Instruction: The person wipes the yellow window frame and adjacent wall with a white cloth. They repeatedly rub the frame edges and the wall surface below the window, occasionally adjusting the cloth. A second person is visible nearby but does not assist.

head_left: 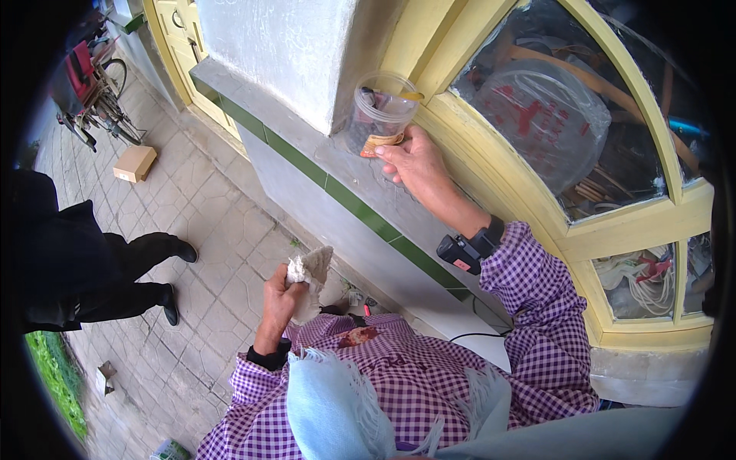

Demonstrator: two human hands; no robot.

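At the corner of the wall ledge (337, 165), my right hand (418, 162) closes on the side of a clear plastic tub (383, 115). Small dark items and something yellow show inside the tub, and an orange-brown label is on its near side. I cannot tell whether the tub rests on the ledge or is lifted slightly. Lower and to the left, my left hand (280, 297) grips a crumpled greyish-white rag (310, 277) in front of my checked shirt.
A yellow-framed window (621, 238) with stored clutter behind it stands at right. On the paving (215, 268) at left are a person in dark clothes (100, 268), a cardboard box (135, 163) and a wheelchair (96, 92). Green tiles (330, 184) edge the ledge.
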